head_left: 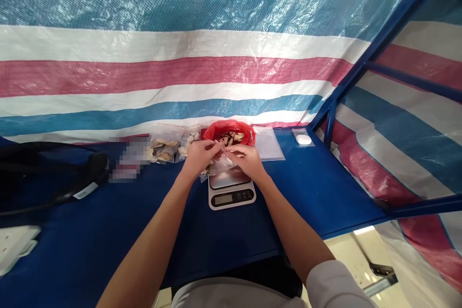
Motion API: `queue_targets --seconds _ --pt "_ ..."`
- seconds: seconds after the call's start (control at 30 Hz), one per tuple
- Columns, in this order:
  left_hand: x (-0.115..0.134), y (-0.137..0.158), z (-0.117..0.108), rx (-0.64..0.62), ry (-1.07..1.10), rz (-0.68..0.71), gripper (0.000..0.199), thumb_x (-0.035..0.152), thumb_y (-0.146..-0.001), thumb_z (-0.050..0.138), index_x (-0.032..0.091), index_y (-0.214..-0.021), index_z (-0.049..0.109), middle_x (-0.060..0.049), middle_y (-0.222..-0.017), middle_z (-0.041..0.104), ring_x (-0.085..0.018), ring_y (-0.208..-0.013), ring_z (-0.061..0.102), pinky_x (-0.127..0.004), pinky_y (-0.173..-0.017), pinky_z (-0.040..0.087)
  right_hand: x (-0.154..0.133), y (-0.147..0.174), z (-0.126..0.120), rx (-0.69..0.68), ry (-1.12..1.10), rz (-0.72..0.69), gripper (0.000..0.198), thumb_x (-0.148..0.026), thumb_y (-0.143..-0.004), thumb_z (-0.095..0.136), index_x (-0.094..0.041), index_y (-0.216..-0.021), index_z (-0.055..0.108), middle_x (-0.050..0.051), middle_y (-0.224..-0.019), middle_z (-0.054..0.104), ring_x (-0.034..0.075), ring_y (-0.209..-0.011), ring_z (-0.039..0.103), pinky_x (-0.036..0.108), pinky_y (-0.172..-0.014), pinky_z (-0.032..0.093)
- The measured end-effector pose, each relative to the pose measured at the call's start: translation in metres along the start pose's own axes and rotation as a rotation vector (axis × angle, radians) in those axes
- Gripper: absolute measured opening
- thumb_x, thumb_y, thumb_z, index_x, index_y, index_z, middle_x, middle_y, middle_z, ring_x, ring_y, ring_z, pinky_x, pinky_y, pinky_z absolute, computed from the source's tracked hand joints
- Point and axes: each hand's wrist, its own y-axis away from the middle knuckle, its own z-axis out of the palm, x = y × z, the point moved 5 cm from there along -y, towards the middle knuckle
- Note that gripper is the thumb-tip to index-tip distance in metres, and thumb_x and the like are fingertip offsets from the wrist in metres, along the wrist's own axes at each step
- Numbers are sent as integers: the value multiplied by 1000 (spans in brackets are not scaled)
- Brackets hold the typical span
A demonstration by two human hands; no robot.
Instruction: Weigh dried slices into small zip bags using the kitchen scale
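Note:
Both hands meet above a digital kitchen scale (232, 197) with a white body and metal plate. My left hand (204, 154) pinches one side of the top of a small clear plastic bag (221, 167). On the bag's other side, my right hand (247, 159) has its fingers closed on the rim. The bag hangs over the scale plate; whether it rests on it I cannot tell. Just behind the hands sits a red plastic bag (249, 130), its mouth spread around dried brown and pale slices (233, 138).
Left of the red bag lie clear bags of dried slices (164, 150) and pale pieces (189, 142). Flat clear bags (269, 144) and a white oval object (303, 140) lie right. Black straps (72, 173) and a white power strip (16, 245) sit left on the blue table (231, 236).

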Motion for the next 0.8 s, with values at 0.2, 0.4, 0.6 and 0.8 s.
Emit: queue_targets --seconds 0.2,0.4,0.6,0.8 --pt "3 2 1 -16 -9 33 39 55 -79 72 17 -70 75 -4 -64 71 -15 -54 59 -26 -55 47 12 -1 -4 18 -64 124 29 -43 -78 77 -23 -99 80 4 -96 80 23 -88 75 35 -85 60" --pt "8 0 4 -65 -132 66 34 50 -82 69 18 -74 76 -2 -62 69 -15 -55 59 -25 -53 44 13 -2 -10 12 1 89 21 -40 -79 76 -22 -89 82 4 -88 80 24 -82 74 34 -76 58" --pt "20 1 6 -143 -221 118 33 47 -84 63 19 -68 72 -2 -62 69 -15 -57 57 -24 -52 41 14 0 -12 -5 -58 194 23 -44 -77 76 -22 -82 82 1 -78 78 19 -68 69 28 -61 55" --pt "21 3 7 -125 -207 159 30 45 -83 64 19 -70 73 -2 -64 68 -16 -61 58 -26 -58 44 16 2 -12 35 -92 258 24 -44 -74 76 -23 -81 82 0 -73 76 18 -60 67 28 -55 54"
